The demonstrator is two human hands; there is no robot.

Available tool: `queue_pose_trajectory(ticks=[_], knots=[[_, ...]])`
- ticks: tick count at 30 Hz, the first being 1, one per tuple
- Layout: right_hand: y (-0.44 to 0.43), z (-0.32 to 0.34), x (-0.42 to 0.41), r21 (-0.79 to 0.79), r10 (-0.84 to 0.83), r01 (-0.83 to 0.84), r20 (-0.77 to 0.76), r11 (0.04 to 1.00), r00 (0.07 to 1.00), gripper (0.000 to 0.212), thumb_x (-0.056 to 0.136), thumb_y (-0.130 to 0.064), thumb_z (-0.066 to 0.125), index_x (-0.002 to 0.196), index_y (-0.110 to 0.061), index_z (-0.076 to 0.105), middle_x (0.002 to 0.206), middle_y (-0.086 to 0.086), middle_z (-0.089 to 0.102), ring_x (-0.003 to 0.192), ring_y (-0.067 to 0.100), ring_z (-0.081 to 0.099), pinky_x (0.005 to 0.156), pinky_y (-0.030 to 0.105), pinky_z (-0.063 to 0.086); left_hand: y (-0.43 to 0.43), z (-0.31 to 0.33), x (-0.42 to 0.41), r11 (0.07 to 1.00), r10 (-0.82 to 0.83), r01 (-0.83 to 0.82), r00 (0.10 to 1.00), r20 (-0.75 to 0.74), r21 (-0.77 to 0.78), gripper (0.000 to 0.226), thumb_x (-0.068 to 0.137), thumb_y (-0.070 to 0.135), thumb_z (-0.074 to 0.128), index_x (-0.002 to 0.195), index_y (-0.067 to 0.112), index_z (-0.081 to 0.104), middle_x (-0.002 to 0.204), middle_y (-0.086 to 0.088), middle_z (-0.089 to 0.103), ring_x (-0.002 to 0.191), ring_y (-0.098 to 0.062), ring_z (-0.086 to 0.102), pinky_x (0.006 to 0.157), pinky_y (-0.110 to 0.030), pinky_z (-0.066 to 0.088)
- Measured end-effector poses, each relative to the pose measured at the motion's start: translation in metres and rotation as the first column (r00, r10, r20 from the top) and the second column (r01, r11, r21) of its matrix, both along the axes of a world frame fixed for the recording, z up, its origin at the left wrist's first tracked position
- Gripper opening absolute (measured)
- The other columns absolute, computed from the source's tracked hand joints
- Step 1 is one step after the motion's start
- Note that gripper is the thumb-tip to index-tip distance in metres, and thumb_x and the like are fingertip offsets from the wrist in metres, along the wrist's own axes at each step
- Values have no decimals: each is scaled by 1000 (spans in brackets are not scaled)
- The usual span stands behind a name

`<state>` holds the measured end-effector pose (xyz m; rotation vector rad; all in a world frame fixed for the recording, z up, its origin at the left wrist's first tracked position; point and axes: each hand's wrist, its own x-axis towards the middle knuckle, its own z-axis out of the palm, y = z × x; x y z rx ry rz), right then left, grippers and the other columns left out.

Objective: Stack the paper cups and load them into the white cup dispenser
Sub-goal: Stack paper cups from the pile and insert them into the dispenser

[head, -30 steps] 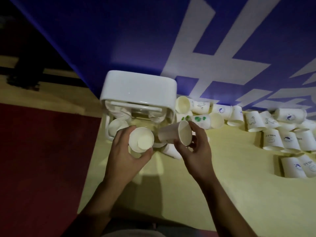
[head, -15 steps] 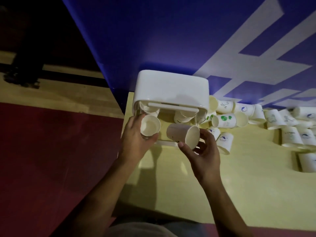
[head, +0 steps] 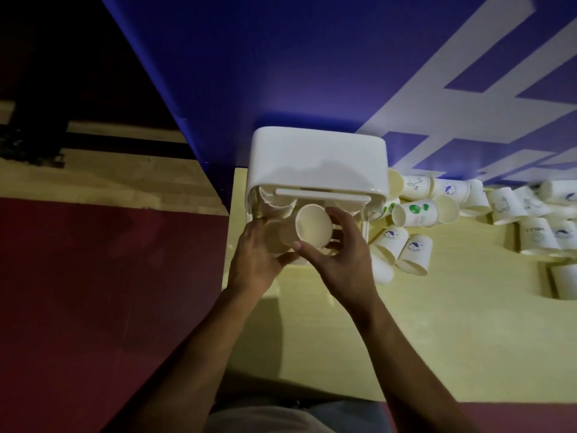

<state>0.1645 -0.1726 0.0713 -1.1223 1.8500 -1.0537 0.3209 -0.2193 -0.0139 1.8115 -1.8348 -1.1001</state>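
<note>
Dim light. You're at what reads as an event or reception corner, not a home. A blue backdrop (head: 281, 73) with huge white lettering (head: 468, 114) stands behind your pale yellow table (head: 437, 323). Dark red carpet (head: 93, 307) meets wood-plank floor (head: 125, 179). Logo-printed paper cups (head: 415, 214) lie beside a white cup dispenser (head: 318, 157).

On my feed nothing reads clearly: the printing on the paper cups (head: 418, 214) is blurred, and the white strokes (head: 468, 110) on the blue wall (head: 281, 57) are cut off.
</note>
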Motion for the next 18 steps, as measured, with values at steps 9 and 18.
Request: queue_pose_trajectory(ticks=[9, 18], knots=[[-14, -51, 28, 80, 152, -143, -118, 986, 981, 75, 69, -56, 89, 131, -29, 56, 125, -12, 62, 112, 7, 58, 93, 33, 53, 11, 9, 22, 977, 33, 28, 959, -280, 210, 103, 60, 41, 95, 146, 46, 38, 136, 17, 58, 125, -6, 57, 102, -42, 54], [-12, -85, 31, 160, 179, -166, -69, 973, 981, 75, 80, -60, 79, 145, -33, 53, 136, -13, 64, 121, 11, 62, 99, 42, 55, 16, 5, 22, 984, -34, 64, 983, -180, 167, 109, 70, 35, 91, 157, 40, 26, 148, 10, 48, 129, -15, 54, 104, -43, 52]])
